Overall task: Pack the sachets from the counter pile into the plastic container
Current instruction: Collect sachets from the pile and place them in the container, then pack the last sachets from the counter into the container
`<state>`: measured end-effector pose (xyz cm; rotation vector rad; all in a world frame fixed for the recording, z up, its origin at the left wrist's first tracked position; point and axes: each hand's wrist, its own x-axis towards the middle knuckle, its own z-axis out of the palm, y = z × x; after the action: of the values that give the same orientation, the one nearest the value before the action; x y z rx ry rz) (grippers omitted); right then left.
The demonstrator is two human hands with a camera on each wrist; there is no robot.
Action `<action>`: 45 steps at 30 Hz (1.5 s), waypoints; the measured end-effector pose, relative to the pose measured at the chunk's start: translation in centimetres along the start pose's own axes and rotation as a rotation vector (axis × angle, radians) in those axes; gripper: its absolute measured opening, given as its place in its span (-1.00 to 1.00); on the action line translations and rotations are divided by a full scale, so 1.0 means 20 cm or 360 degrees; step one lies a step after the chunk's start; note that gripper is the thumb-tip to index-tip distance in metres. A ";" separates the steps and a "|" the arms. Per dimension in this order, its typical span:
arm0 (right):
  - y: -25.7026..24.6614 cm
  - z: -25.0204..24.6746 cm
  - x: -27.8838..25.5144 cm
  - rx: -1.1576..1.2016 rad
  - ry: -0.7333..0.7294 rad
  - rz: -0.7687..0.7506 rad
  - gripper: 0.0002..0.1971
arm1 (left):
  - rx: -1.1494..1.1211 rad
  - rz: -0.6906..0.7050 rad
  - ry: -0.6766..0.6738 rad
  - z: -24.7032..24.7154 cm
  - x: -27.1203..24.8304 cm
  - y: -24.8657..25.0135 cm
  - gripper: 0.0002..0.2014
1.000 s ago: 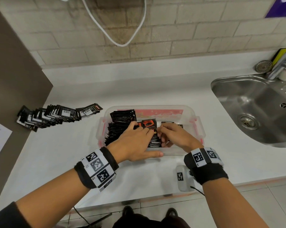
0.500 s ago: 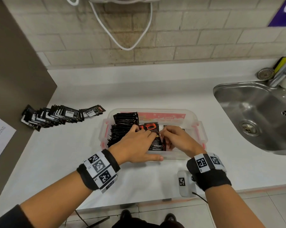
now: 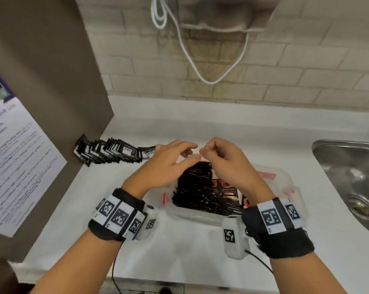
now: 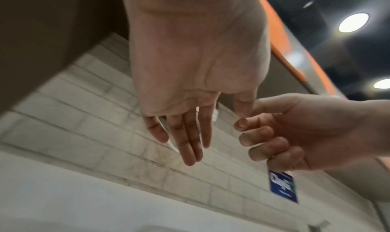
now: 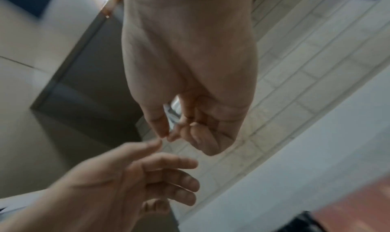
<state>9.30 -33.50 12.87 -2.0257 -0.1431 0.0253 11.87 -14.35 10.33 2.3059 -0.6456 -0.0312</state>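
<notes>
Both my hands have lifted out of the plastic container (image 3: 289,181) since a second ago and now hover above it, fingertips nearly meeting. Inside it, black sachets (image 3: 192,187) stand packed on edge, one orange-printed sachet (image 3: 226,188) lying flat beside them. My left hand (image 3: 168,164) is relaxed, fingers loosely straight, empty. My right hand (image 3: 226,160) is curled, holding nothing I can see. On the counter (image 3: 200,251), the sachet pile (image 3: 113,151) waits to the left.
</notes>
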 end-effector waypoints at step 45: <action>0.08 1.09 1.04 -0.1643 -0.0876 0.0524 -0.21 | 0.1102 -0.0660 -0.0481 -0.36 0.19 -1.12 -0.52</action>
<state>28.25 -12.35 2.78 -3.0009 -0.1867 0.8780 26.58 2.12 1.48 3.1137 -0.3328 -0.4148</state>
